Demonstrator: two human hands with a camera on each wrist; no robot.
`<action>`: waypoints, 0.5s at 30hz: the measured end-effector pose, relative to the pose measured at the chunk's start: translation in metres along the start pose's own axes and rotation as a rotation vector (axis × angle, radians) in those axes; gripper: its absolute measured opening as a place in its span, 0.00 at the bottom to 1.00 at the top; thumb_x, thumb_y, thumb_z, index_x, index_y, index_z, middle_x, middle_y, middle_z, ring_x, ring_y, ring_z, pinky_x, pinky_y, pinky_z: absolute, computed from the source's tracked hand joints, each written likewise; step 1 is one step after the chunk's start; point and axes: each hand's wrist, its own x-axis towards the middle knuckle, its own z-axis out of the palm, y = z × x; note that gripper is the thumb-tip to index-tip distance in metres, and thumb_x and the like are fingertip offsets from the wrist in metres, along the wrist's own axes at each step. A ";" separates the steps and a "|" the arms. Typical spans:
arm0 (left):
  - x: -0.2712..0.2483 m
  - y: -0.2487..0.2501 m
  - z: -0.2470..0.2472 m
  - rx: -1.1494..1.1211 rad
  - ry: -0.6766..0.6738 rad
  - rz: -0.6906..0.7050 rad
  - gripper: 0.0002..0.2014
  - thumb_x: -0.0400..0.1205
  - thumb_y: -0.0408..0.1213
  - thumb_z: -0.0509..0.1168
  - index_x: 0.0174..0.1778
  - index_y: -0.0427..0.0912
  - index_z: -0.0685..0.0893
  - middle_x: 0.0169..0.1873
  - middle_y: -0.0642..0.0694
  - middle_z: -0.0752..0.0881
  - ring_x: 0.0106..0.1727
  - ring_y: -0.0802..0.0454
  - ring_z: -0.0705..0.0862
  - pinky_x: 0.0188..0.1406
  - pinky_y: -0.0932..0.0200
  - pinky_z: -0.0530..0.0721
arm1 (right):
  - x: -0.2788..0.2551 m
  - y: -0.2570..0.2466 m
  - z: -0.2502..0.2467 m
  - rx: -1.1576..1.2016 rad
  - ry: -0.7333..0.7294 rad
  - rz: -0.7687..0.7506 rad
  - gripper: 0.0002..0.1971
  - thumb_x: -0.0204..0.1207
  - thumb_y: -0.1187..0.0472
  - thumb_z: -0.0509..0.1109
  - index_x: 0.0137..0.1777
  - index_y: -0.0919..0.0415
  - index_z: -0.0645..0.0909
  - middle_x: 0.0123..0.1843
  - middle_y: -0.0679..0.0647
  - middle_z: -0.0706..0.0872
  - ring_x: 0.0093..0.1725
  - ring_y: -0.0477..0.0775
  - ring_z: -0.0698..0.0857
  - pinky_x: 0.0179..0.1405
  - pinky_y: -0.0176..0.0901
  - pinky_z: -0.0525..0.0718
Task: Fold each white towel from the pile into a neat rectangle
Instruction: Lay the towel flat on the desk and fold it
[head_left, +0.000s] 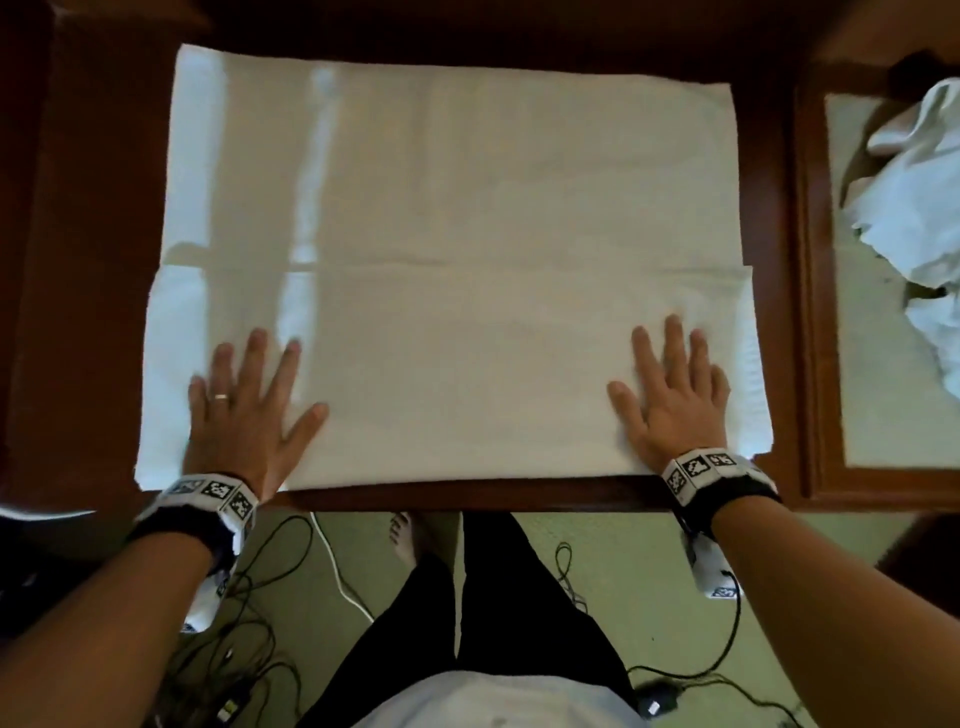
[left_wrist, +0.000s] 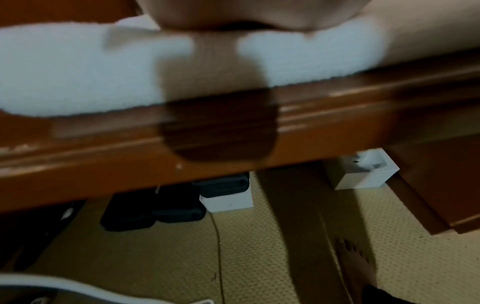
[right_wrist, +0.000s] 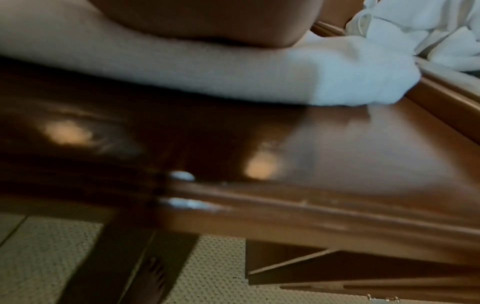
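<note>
On the table (head_left: 774, 260), my left hand (head_left: 244, 410) and right hand (head_left: 675, 400) press the towel (head_left: 441, 234), fingers spread flat; it looks soft and limp, so I would pinch its corners.

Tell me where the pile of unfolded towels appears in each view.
Head: pile at the right edge, on the side surface.
Left wrist: not in view.
Right wrist: pile in the top right corner.
Shared landmark: the flat towel's near right corner, beside the pile.

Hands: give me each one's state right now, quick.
Left hand: open, fingers spread flat, pressing on the white towel.
Right hand: open, fingers straight, pressing flat on the same towel; holds nothing.
</note>
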 end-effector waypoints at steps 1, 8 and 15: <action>-0.007 -0.004 0.010 0.015 -0.002 -0.004 0.39 0.82 0.72 0.37 0.88 0.59 0.36 0.88 0.46 0.36 0.88 0.33 0.42 0.81 0.27 0.50 | -0.005 0.004 0.006 -0.018 -0.007 -0.004 0.36 0.80 0.30 0.40 0.87 0.37 0.38 0.88 0.47 0.31 0.87 0.59 0.36 0.84 0.65 0.45; -0.015 0.025 0.008 -0.061 0.068 0.028 0.42 0.80 0.71 0.44 0.89 0.55 0.49 0.89 0.42 0.46 0.88 0.32 0.47 0.81 0.25 0.52 | -0.009 -0.047 0.003 0.059 0.146 -0.057 0.38 0.80 0.34 0.47 0.88 0.49 0.52 0.90 0.59 0.45 0.88 0.64 0.47 0.81 0.68 0.56; -0.012 0.064 0.026 0.016 0.089 0.128 0.43 0.77 0.75 0.44 0.88 0.60 0.52 0.89 0.48 0.47 0.87 0.30 0.47 0.78 0.22 0.50 | -0.028 -0.124 0.034 -0.134 0.012 -0.486 0.36 0.82 0.31 0.46 0.88 0.41 0.48 0.90 0.54 0.42 0.88 0.61 0.43 0.81 0.70 0.53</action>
